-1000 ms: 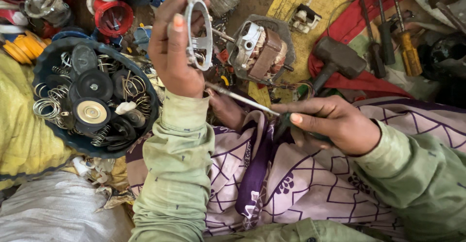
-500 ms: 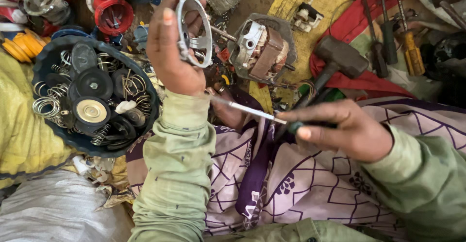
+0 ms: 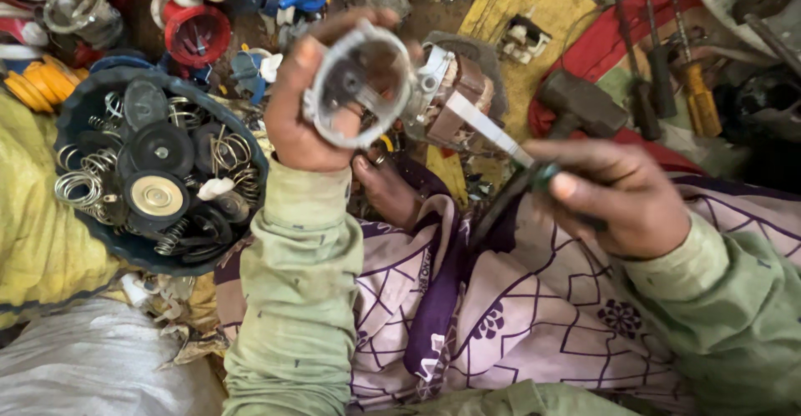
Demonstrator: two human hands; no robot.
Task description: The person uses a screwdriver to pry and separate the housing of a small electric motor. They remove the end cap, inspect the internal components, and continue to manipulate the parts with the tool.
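Head view, looking straight down at my lap: my left hand (image 3: 313, 111) is raised with its grip clamped around a round grey metal housing (image 3: 360, 82), fingers over the far rim and thumb on the near side, the open face turned towards me. My right hand (image 3: 613, 191) has its grip closed on the dark handle of a screwdriver (image 3: 501, 139); the flat blade slants up and left, its tip just beside the housing's right edge. I cannot tell whether tip and housing touch. Behind them lies a motor core with copper windings (image 3: 455, 103). To the left sits a dark round tub (image 3: 158, 174) full of springs and black discs. A hammer (image 3: 576, 107) rests on red cloth at right.
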